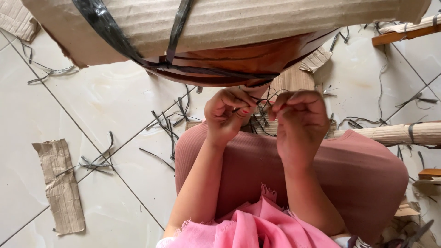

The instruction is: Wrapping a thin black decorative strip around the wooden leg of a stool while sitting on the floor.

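The left hand [226, 115] and the right hand [298, 120] are working close together just above the person's lap, each with its fingers curled in and pinching a thin black plastic strap [262, 102] that is running between them and up toward the wrapped piece above. The strap is looking light, limp and narrow, probably slick, so it is likely handling best when pinched near its end or at a knot, where fingertips can bite rather than slide. Directly above the hands, a polished wooden furniture part [239, 62] is hanging over the lap, sheathed in corrugated cardboard wrapping [257, 20] and bound by more black straps; it is appearing stiff and fairly heavy, its varnish likely scratching easily, so the cardboard-covered stretch seems the safer hold. Below the hands, a pink fringed cloth [248, 227] is lying on the lap. Out to the left, cut strap scraps [94, 163] and a torn cardboard strip [62, 183] are littering the tiled floor [105, 96]; to the right, another wrapped piece [395, 133] is lying.
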